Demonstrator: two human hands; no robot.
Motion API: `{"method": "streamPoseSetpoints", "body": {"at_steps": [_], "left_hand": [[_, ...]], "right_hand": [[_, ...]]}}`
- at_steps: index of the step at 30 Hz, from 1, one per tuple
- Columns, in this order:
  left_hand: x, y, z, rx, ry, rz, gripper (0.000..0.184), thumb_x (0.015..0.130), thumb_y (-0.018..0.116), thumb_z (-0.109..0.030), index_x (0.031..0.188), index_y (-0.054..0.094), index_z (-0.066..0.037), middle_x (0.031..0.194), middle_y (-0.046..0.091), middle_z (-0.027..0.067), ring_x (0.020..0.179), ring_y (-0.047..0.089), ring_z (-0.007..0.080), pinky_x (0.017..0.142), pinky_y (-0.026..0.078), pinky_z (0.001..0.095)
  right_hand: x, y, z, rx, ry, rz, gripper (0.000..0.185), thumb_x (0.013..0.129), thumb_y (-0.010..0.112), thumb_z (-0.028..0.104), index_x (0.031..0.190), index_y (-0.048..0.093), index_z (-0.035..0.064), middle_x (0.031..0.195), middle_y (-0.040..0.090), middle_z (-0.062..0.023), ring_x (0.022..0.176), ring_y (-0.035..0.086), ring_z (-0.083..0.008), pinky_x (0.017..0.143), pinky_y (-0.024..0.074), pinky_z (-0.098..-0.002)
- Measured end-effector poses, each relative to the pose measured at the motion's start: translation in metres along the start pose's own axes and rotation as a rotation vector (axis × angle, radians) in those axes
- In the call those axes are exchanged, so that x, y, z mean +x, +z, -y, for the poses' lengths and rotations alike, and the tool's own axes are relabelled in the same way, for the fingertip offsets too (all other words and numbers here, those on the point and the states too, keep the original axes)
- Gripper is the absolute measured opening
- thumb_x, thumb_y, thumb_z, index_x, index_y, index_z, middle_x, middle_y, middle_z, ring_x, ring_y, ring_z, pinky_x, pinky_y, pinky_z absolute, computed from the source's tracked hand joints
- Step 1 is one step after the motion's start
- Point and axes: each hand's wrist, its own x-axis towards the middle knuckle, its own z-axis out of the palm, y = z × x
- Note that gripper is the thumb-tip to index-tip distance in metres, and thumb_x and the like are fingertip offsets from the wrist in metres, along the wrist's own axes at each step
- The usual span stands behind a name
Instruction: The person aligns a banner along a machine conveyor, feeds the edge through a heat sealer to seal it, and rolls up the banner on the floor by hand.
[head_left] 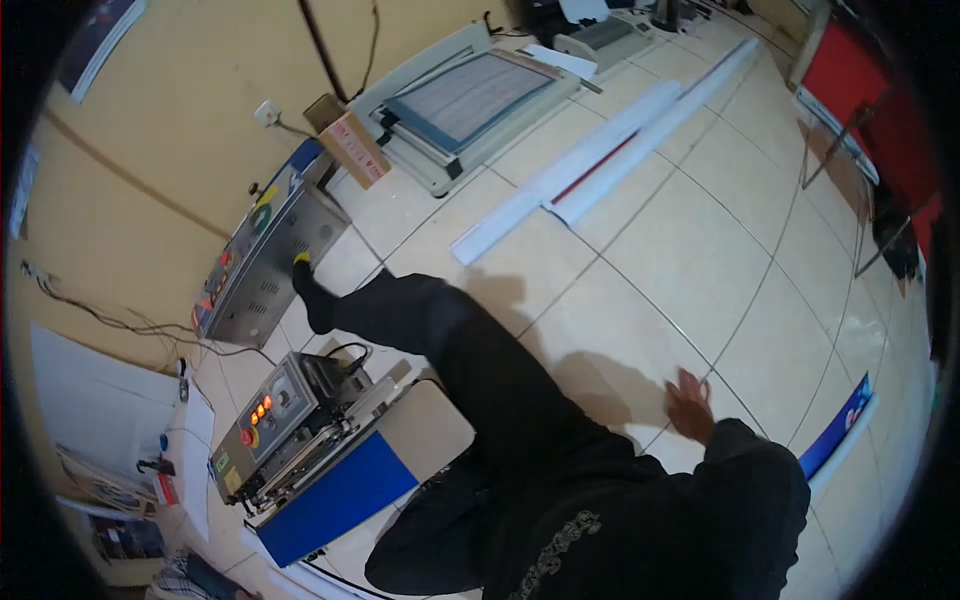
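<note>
My right hand (690, 405) is at the end of a dark sleeve, over the tiled floor (680, 270), holding nothing, with its fingers apart. Whether it touches the tiles I cannot tell. My left hand is out of view. Beside my folded leg stands a band sealer (290, 400) with lit red digits, an orange-red knob and a blue conveyor belt (340, 500). My other leg (470, 340) stretches across the floor, its dark-socked foot close to a second metal-cased machine (270, 265) by the wall.
A cardboard box (355, 150) and a large flat paper trimmer (475, 100) stand near the wall. Long white rolls (600, 160) lie across the tiles. Cables (120, 320) run along the wall. A blue printed roll (840, 430) lies at right; part of another person (195, 575) shows lower left.
</note>
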Motion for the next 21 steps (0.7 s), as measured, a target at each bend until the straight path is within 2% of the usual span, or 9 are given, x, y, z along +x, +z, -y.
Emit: {"method": "streamPoseSetpoints", "body": {"at_steps": [3,5,7,8,9,10,14,19,21], "left_hand": [[-0.078,-0.106,0.003,0.122,0.082,-0.048,0.034,0.087,0.064,-0.024,0.108,0.063,0.003,0.102,0.065,0.0245,0.094,0.063,0.0385,0.083,0.05,0.0446],[-0.147,-0.178,-0.044,0.031,0.307,-0.317,0.034,0.088,0.064,-0.024,0.108,0.062,0.003,0.102,0.065,0.0248,0.094,0.063,0.0385,0.083,0.05,0.0445],[-0.244,-0.24,-0.163,-0.209,0.71,-0.683,0.025,0.095,0.055,-0.018,0.107,0.061,0.004,0.099,0.065,0.0245,0.092,0.063,0.0387,0.083,0.049,0.0421],[-0.298,-0.264,-0.221,-0.398,0.774,-0.55,0.033,0.095,0.061,-0.022,0.117,0.059,0.003,0.107,0.062,0.0261,0.101,0.061,0.0357,0.085,0.047,0.0427],[-0.332,-0.267,-0.271,-0.366,1.112,-0.783,0.021,0.094,0.058,-0.017,0.102,0.063,0.001,0.09,0.064,0.0204,0.085,0.062,0.0388,0.079,0.048,0.0402],[-0.368,-0.277,-0.311,-0.261,1.209,-0.651,0.025,0.094,0.061,-0.02,0.103,0.063,0.003,0.099,0.065,0.0209,0.093,0.064,0.0338,0.081,0.048,0.0392],[-0.465,-0.271,-0.431,-0.209,1.799,-0.669,0.02,0.09,0.061,-0.021,0.093,0.064,-0.002,0.088,0.064,0.0181,0.081,0.063,0.0374,0.071,0.05,0.0412],[-0.522,-0.25,-0.503,0.043,2.039,-0.605,0.022,0.088,0.063,-0.024,0.092,0.064,-0.003,0.086,0.065,0.0167,0.08,0.063,0.0369,0.07,0.05,0.0424],[-0.537,-0.241,-0.516,0.087,2.153,-0.544,0.021,0.088,0.063,-0.024,0.092,0.064,-0.003,0.086,0.066,0.0166,0.079,0.064,0.0368,0.07,0.05,0.0425]], "right_hand": [[-0.114,0.057,-0.042,0.022,0.151,0.115,0.062,0.083,0.059,0.033,0.139,0.045,0.0098,0.15,0.027,-0.0238,0.141,0.021,-0.043,0.11,0.0128,-0.0662],[-0.13,0.065,-0.032,0.031,0.209,0.041,0.06,0.084,0.056,0.036,0.138,0.048,0.0123,0.151,0.029,-0.0206,0.142,0.019,-0.0412,0.112,0.0097,-0.0648],[-0.131,0.047,-0.025,0.113,0.174,-0.073,0.061,0.083,0.057,0.038,0.136,0.049,0.0082,0.149,0.031,-0.0217,0.141,0.02,-0.0433,0.112,0.0075,-0.0655],[-0.135,0.049,-0.032,0.12,0.132,-0.092,0.061,0.083,0.057,0.038,0.136,0.049,0.0082,0.149,0.031,-0.0217,0.141,0.02,-0.0433,0.112,0.0075,-0.0655],[-0.136,0.053,-0.034,0.147,0.121,-0.131,0.062,0.084,0.056,0.039,0.136,0.049,0.007,0.148,0.031,-0.0228,0.14,0.02,-0.0442,0.112,0.0076,-0.066],[-0.136,0.058,-0.033,0.181,0.122,-0.173,0.062,0.085,0.056,0.04,0.136,0.049,0.0057,0.148,0.032,-0.0239,0.14,0.021,-0.0451,0.111,0.0076,-0.0664],[-0.141,0.055,-0.032,0.242,0.16,-0.178,0.064,0.084,0.056,0.043,0.137,0.05,0.0072,0.15,0.031,-0.0223,0.14,0.022,-0.0432,0.112,0.0071,-0.0655],[-0.145,0.077,-0.04,0.167,0.137,-0.374,0.066,0.082,0.059,0.044,0.139,0.048,0.0125,0.151,0.033,-0.0162,0.142,0.025,-0.0367,0.115,0.0089,-0.0617],[-0.149,0.06,-0.037,0.244,0.179,-0.28,0.067,0.082,0.059,0.044,0.142,0.045,0.0168,0.152,0.033,-0.0142,0.141,0.028,-0.0356,0.115,0.0129,-0.0605]]}}
